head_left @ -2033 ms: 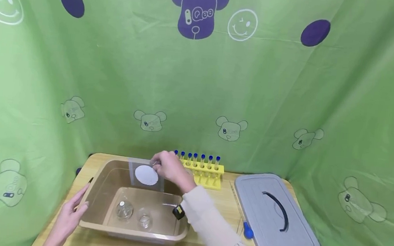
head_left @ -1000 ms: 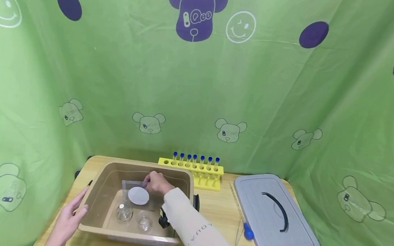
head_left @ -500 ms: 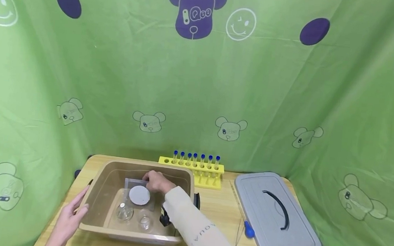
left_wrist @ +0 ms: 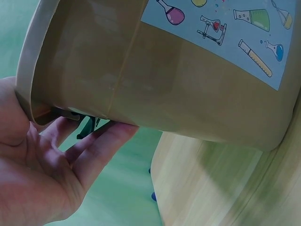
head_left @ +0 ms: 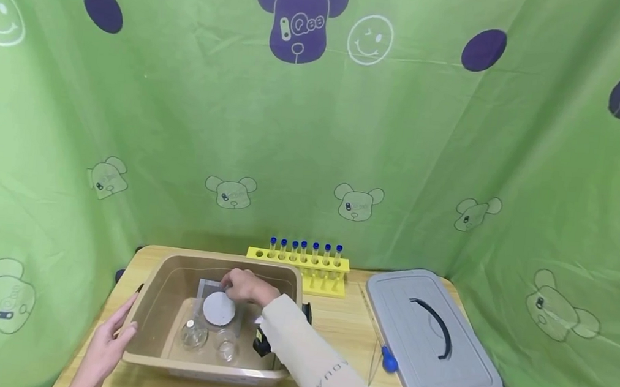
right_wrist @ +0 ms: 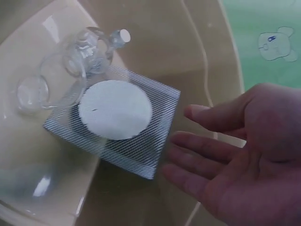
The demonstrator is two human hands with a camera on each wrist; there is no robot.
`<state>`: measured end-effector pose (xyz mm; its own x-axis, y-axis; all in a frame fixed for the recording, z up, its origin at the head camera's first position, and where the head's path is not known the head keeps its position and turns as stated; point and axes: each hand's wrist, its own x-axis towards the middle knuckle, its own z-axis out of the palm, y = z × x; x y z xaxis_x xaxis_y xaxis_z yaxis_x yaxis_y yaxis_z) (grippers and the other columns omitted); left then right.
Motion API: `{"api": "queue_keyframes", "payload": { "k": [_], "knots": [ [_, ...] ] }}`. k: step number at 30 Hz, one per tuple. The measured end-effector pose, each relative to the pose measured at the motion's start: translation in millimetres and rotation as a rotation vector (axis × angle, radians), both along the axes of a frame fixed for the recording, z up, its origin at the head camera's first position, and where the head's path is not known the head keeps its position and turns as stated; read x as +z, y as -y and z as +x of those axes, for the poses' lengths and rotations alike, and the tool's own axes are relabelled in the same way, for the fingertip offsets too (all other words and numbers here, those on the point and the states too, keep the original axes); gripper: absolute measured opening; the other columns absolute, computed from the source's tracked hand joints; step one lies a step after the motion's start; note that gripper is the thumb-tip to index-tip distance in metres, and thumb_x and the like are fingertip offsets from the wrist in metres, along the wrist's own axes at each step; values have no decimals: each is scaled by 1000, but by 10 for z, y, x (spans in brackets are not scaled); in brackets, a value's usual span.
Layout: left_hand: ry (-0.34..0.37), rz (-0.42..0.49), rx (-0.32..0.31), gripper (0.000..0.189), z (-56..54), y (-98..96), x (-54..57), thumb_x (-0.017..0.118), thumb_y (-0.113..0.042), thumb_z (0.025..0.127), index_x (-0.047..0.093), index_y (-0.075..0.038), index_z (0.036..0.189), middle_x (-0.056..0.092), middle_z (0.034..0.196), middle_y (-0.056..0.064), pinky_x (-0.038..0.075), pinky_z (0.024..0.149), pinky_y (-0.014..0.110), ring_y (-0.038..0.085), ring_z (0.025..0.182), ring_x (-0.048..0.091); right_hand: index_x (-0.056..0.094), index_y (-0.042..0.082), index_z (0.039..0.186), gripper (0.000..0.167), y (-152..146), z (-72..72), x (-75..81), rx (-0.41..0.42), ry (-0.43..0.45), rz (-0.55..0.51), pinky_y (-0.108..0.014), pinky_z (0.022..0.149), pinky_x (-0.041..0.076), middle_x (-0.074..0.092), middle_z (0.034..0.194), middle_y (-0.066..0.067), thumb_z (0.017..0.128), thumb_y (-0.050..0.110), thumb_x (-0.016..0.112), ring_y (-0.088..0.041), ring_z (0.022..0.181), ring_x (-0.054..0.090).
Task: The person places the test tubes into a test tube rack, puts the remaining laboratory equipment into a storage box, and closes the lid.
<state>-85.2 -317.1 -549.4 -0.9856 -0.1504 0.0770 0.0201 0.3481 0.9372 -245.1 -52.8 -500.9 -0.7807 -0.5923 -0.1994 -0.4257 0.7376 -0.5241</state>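
Note:
A wire gauze square with a white round centre (right_wrist: 115,109) lies in the far part of a brown plastic bin (head_left: 206,367), tilted in the right wrist view. My right hand (head_left: 249,286) reaches into the bin beside it; in the right wrist view its fingers (right_wrist: 197,162) are loosely extended, a small gap from the gauze edge, with nothing between them. Next to the gauze are a small round glass flask with a white stopper (head_left: 194,335) and a clear glass beaker (head_left: 226,351). My left hand (head_left: 106,341) rests against the bin's left end, fingers extended along the outside by a dark latch.
Behind the bin stands a yellow rack (head_left: 335,286) with several blue-capped test tubes. To the right lies a grey lid (head_left: 413,338) with a black handle, and beside it a dropper with a blue bulb (head_left: 389,361). Green curtains (head_left: 315,132) surround the wooden table.
My right hand has lowered the wire gauze from the bin's far rim down into the bin and let go of it. The left hand has stayed at the bin's left end.

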Motion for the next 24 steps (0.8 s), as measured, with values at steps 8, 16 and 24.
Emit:
{"api": "queue_keyframes", "payload": {
  "k": [8,16,24],
  "knots": [
    [10,14,2,57,-4,15,-30,50,-2,106,29,1,158,33,152,25,65,75,35,-6,97,61,71,5,124,27,-146,142,358,98,45,-87,-18,73,54,72,111,-7,98,8,65,-12,88,64],
    [-22,5,0,56,-12,8,-31,52,-2,104,32,-1,157,42,147,3,65,75,35,-6,99,61,66,5,131,30,-495,293,724,101,-17,-181,-22,93,57,71,124,-7,101,9,62,-12,107,67],
    [12,27,-9,58,-11,10,-31,50,-1,105,28,0,159,34,152,28,65,74,36,-6,97,61,64,4,132,32,-1101,370,825,-43,-154,-363,-38,106,53,66,134,-11,101,10,64,-27,123,62]
  ]
}}
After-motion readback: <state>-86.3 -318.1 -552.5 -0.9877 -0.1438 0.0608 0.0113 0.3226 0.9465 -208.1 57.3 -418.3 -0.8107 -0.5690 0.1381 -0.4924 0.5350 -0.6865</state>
